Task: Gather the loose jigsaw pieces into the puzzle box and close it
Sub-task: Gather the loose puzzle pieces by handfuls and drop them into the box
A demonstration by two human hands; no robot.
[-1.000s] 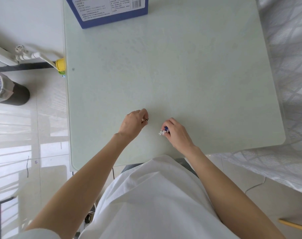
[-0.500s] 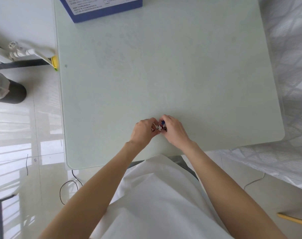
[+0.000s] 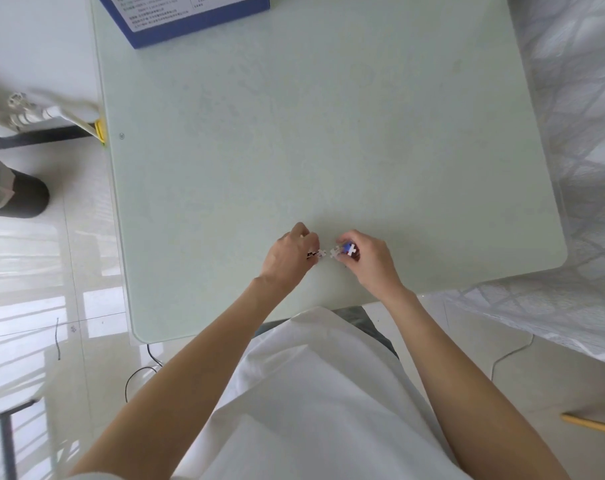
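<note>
From the head view, a person stands at a pale green table (image 3: 328, 133), looking down on both forearms and a white top. The landmark is the blue box (image 3: 190, 19), at the table's far edge and partly cut off by the top of the picture; whether it is open or closed cannot be told. Well apart from the box, near the table's near edge, the two hands sit close together. The left hand (image 3: 289, 256) has its fingers curled around a few small pieces (image 3: 316, 253), dark and white, poking out at its fingertips. The right hand (image 3: 367, 254) likewise pinches a small clutch of pieces, blue and white, at its fingertips. A tiny white piece or two lies between the hands, touching or nearly touching both; it is too small to say which. The pieces look thin, light and stiff, likely card, so they should slide easily on this smooth top and are best pinched by their edges or swept into a cupped palm. No other loose pieces show on the table between the hands and the box.
</note>
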